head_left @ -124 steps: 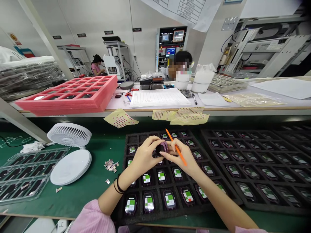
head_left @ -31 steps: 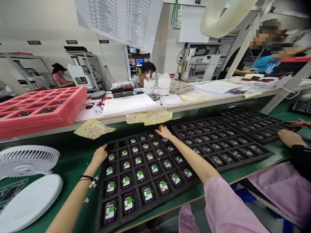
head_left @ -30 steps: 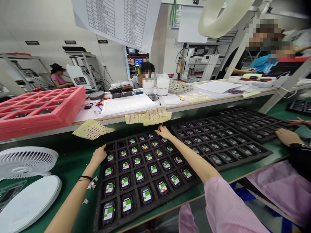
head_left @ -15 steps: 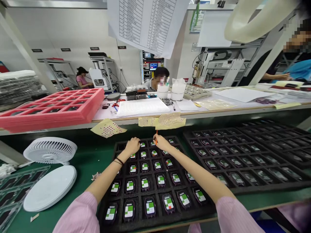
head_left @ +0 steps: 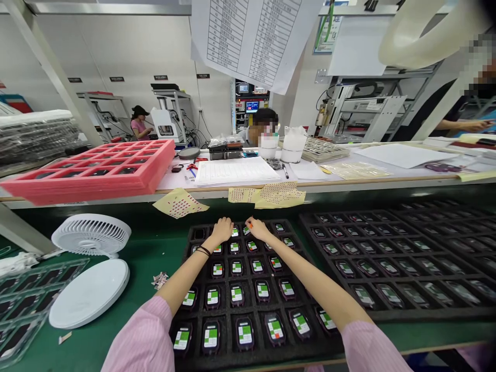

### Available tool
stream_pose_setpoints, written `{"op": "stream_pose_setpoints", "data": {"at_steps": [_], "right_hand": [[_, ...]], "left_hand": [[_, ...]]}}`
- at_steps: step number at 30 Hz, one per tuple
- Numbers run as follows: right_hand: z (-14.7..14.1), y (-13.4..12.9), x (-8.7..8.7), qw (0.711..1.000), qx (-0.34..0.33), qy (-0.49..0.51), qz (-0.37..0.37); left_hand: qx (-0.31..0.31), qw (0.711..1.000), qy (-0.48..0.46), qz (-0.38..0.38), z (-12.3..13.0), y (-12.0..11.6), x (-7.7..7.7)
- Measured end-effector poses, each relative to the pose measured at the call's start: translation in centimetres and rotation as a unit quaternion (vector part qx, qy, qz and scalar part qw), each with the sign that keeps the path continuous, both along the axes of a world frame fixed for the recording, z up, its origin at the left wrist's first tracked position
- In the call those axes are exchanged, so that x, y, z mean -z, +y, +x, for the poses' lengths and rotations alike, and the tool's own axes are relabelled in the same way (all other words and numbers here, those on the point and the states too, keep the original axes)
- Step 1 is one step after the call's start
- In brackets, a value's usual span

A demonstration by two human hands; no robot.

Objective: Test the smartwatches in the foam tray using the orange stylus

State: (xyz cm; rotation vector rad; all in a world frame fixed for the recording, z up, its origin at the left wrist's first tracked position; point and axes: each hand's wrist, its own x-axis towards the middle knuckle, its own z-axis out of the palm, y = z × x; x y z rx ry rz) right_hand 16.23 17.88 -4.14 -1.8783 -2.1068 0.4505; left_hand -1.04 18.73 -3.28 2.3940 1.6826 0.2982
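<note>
A black foam tray (head_left: 228,360) in front of me holds rows of small dark watch-like devices with lit green-and-white screens, such as one device (head_left: 245,333) in the near row. My left hand (head_left: 222,230) rests at the tray's back row, fingers lying loosely over the slots beside a lit screen (head_left: 234,232). At the same row, my right hand (head_left: 258,229) is closed on a slim orange stick-like tool (head_left: 250,225) above another device (head_left: 246,230). The fingers hide part of that device and most of the tool.
More black foam trays (head_left: 387,310) of devices lie to the right. At left are a white fan (head_left: 93,235), clear plastic trays (head_left: 42,305) and small scraps (head_left: 160,280). A shelf above bears a pink foam tray (head_left: 151,175) and papers (head_left: 236,171). Other people work beyond.
The view has shifted slightly, so the scene sits farther right. My right hand has tilted the orange tool, and less of it shows. My left hand stays at the back row.
</note>
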Motion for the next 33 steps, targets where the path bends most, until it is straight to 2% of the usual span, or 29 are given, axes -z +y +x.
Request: {"op": "stream_pose_setpoints", "data": {"at_steps": [6, 11, 15, 20, 24, 29, 33], "right_hand": [[0.0, -0.1, 0.8, 0.996, -0.011, 0.089, -0.002], [0.4, -0.1, 1.1, 0.976, 0.005, 0.219, 0.019], [0.9, -0.3, 0.8, 0.932, 0.014, 0.360, 0.044], [1.7, -1.8, -0.5, 0.850, 0.008, 0.526, 0.017], [2.3, -4.2, -2.2, 0.793, -0.012, 0.609, -0.019], [2.6, -7.4, -3.9, 0.751, -0.026, 0.656, -0.064], [2.5, -9.3, -4.5, 0.733, -0.026, 0.676, -0.073]], "left_hand": [[0.052, 0.992, -0.111, -0.038, -0.9, -0.4, 0.7], [0.038, 0.981, -0.187, -0.046, -0.9, -0.1, 1.0], [0.006, 0.971, -0.232, -0.055, -0.4, 0.2, 0.5], [-0.048, 0.947, -0.309, -0.076, -0.7, 0.5, -1.1], [-0.077, 0.909, -0.376, -0.165, -1.5, 0.1, -2.6], [-0.038, 0.846, -0.444, -0.292, -2.1, -3.0, -4.0], [-0.001, 0.808, -0.496, -0.319, -2.2, -6.2, -4.4]]}}
